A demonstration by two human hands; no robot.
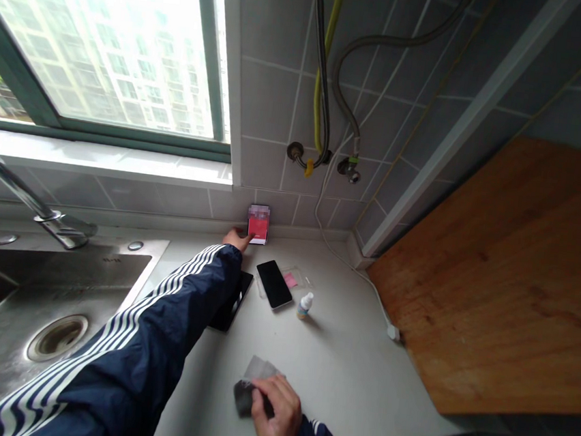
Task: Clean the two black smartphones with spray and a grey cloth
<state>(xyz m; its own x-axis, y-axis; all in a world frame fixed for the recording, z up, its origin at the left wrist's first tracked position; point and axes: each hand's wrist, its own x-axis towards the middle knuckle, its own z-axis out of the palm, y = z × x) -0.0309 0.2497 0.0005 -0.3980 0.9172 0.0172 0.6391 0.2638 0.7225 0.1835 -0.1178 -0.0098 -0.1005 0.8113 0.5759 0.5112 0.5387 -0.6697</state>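
Observation:
My left hand (237, 239) stretches across the white countertop (349, 361), its fingertips at the lower left corner of a small red box (257, 227) standing against the tiled wall. The top of that box is blurred. My right hand (275, 415) is at the near edge of the counter, closed around a crumpled grey cloth (248, 387). Behind it lie a black smartphone (274, 283), a small white dropper bottle (304, 306) and a clear plastic sleeve with a pink piece inside (289, 278). My left sleeve partly covers a flat black item (235, 302).
A steel sink (46, 304) with a drain and a curved faucet (39, 207) lies to the left, below a window. A large wooden board (490, 278) leans at the right. A white cable runs along the counter. Hoses and valves hang on the wall.

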